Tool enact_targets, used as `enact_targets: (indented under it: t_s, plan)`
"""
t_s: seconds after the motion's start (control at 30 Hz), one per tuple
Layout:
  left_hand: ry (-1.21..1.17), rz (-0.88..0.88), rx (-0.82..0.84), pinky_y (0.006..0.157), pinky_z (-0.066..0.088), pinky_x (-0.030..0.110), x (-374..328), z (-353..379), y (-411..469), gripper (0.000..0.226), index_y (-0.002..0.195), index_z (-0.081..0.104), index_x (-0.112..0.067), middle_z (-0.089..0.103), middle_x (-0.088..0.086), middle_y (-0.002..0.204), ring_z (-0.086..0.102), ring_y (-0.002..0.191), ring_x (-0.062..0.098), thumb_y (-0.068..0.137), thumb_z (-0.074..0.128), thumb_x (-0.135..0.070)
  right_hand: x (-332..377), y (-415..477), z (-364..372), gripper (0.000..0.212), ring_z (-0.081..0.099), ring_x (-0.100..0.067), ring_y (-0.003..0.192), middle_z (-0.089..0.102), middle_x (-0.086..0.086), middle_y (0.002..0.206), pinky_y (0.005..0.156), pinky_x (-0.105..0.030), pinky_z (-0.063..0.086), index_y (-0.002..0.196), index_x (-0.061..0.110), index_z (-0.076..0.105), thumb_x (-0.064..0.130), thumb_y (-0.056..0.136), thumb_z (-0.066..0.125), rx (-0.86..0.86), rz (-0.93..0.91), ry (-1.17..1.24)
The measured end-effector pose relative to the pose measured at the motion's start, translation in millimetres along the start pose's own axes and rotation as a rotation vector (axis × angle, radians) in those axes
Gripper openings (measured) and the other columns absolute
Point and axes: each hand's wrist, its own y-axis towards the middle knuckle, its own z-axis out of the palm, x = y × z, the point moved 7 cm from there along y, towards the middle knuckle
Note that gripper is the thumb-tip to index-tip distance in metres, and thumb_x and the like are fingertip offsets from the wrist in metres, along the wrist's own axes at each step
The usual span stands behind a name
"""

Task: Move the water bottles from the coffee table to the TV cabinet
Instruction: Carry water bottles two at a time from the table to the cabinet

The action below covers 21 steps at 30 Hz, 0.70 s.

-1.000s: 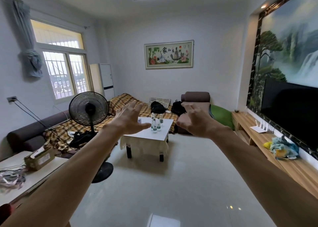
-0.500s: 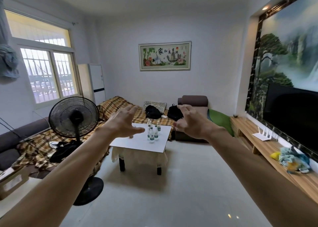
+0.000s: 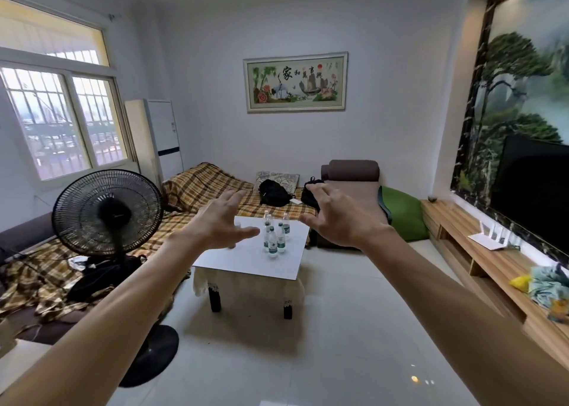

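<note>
Coffee table [image 3: 246,261]: bottles [image 3: 275,236] seemingly beyond hands [image 3: 284,221].

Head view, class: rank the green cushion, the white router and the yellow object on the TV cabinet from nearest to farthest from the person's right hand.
1. Green cushion: just right of the right hand, beside the sofa.
2. White router: farther right, on the TV cabinet.
3. Yellow object: farthest, lower right on the cabinet, beside a crumpled cloth.

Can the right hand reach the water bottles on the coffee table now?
Probably not yet. The right hand is open and held out in the air, but the water bottles stand on the coffee table across open floor. Nothing blocks the way; the person likely must step closer.
</note>
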Motion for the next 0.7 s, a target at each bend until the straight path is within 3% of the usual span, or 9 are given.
enact_targets:
  t_s: [0.33,0.5,0.7]
  plan:
    - [-0.03,-0.058,-0.01,0.121,0.022,0.04,21.3,42.8,168.9,0.097,0.157,0.017,-0.017,0.023,0.009,0.164,0.022,0.151,0.025,0.084,0.07,-0.05,-101.2,146.7,50.6,0.072,0.035,-0.03,0.14,0.032,-0.01,0.155,0.115,-0.045,0.031,0.151,0.013,0.024,0.044,0.094,0.054,0.022,-0.046,0.022]
    - [-0.049,-0.089,-0.002,0.118,0.028,0.04,30.8,64.7,245.9,0.095,0.157,0.021,-0.014,0.033,0.012,0.16,0.031,0.148,0.027,0.084,0.07,-0.051,-150.1,209.8,80.6,0.076,0.031,-0.031,0.143,0.03,-0.012,0.157,0.116,-0.046,0.03,0.152,0.012,0.023,0.048,0.093,0.054,0.038,-0.03,0.051]
    - [-0.095,-0.08,0.015,0.118,0.027,0.038,54.3,99.7,316.4,0.088,0.154,0.031,-0.017,0.035,0.007,0.16,0.031,0.147,0.023,0.083,0.068,-0.055,-189.9,278.0,118.5,0.066,0.031,-0.027,0.144,0.03,-0.008,0.158,0.116,-0.047,0.029,0.152,0.014,0.025,0.043,0.098,0.048,0.066,0.033,0.236]
